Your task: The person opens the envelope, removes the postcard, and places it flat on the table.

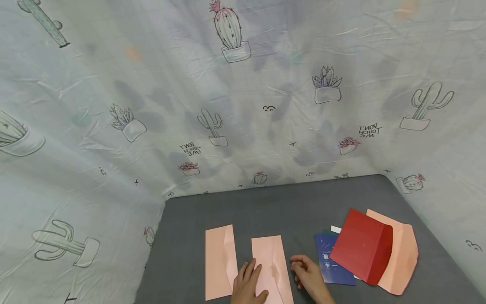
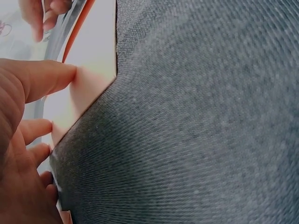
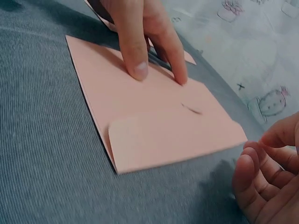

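My left hand (image 1: 248,283) rests with extended fingers on a pink envelope (image 1: 267,249). In the left wrist view, the thumb of the left hand (image 2: 42,79) presses on the paper near a corner. The envelope's flap (image 3: 159,140) is folded over along one long side and lifts slightly at one end. Just right of that envelope is my right hand (image 1: 309,276), fingers loosely curled and holding nothing. In the right wrist view, the fingertips of this right hand (image 3: 271,172) are close to the envelope's corner.
Another pink envelope (image 1: 218,261) lies to the left. On the right, a red envelope (image 1: 360,247) overlaps a pink open-flap envelope (image 1: 402,249) and a blue card (image 1: 336,270). A cactus-print sheet (image 1: 247,126) encloses the dark grey tabletop (image 1: 265,211).
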`<state>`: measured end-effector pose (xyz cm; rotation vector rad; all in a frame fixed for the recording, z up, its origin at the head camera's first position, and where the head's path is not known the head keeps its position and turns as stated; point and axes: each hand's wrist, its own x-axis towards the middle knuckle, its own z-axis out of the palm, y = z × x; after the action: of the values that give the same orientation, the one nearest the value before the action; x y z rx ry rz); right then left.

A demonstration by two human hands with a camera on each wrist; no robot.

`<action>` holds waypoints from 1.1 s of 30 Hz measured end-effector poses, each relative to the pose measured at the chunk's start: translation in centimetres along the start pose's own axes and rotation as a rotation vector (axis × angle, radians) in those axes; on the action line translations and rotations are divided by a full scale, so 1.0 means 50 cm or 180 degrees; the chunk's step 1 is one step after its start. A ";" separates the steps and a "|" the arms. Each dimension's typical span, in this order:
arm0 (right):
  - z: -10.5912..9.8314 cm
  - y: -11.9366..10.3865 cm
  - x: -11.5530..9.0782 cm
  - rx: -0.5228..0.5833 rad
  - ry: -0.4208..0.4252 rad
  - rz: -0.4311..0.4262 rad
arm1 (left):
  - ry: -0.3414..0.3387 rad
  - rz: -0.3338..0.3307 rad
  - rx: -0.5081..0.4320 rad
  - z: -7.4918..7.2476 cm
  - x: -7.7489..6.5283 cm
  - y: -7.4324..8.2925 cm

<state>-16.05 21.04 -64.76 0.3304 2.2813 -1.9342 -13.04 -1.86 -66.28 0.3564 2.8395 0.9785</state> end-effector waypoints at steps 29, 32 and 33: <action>0.078 0.027 -0.010 -0.2185 0.0008 -0.0591 | 0.0014 -0.0097 0.0216 0.008 0.002 -0.009; 0.079 0.009 -0.014 -0.2338 0.0004 -0.0637 | 0.0158 -0.0004 0.0338 0.009 0.004 -0.008; 0.080 0.004 -0.013 -0.2393 -0.0009 -0.0647 | 0.0197 0.0021 0.0366 0.009 0.005 -0.007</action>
<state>-15.54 17.08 -65.49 0.0039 2.8995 -0.9898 -13.25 -1.80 -66.87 0.3528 2.9604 0.8437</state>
